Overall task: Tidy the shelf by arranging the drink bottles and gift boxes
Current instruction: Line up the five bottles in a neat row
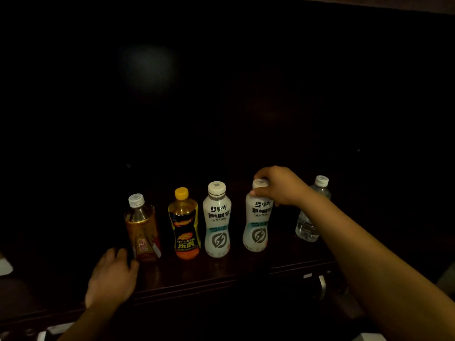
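The right hand (279, 187) grips the neck of 1 white electrolyte bottle (257, 217), upright in the row on the shelf (197, 274). The left hand (113, 274) rests open beside the amber bottle (142, 230). Best to slide it gently, keeping even gaps.

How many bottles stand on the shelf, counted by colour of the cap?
White cap: 4, namely the amber tea bottle, two white milk-drink bottles and the clear water bottle.
Yellow cap: 1, the Hi-Tiger bottle.
Total: 5 bottles.
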